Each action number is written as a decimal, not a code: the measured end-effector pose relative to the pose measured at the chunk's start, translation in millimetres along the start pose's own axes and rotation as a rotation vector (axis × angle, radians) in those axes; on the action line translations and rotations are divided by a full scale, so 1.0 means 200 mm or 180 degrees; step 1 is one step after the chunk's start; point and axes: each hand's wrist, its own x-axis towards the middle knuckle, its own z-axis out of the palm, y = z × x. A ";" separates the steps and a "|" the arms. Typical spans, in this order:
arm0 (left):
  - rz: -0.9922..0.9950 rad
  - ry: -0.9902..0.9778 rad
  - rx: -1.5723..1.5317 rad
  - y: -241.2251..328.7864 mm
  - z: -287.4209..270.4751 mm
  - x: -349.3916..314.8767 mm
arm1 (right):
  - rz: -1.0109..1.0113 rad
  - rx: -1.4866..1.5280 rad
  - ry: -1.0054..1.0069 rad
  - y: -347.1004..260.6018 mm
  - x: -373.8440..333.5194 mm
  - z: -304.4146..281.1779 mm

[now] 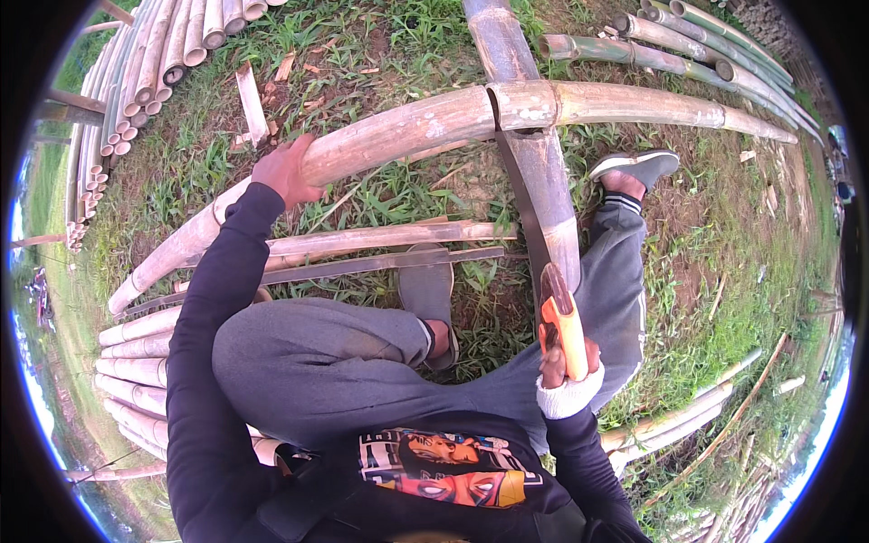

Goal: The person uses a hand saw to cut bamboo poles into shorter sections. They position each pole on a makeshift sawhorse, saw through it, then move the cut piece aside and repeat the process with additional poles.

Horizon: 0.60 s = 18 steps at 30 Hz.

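A long bamboo pole lies crosswise in front of me, resting on a darker, thicker bamboo piece that runs away from me. My left hand grips the pole left of its middle. In my right hand is a handsaw by its orange and brown handle. Its dark blade reaches forward from the handle and meets the pole at a dark cut line, just left of where the two bamboos cross. How deep the cut goes I cannot tell.
Stacked bamboo poles lie far left, with more far right and beside my left leg. Split bamboo strips lie by my shoe. My other shoe is under the pole's right side. Wood chips dot the grass.
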 end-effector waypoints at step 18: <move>0.0029 0.0033 -0.0089 0.00 0.01 -0.01 | 0.0102 -0.0235 -0.0033 0.07 -0.08 -0.01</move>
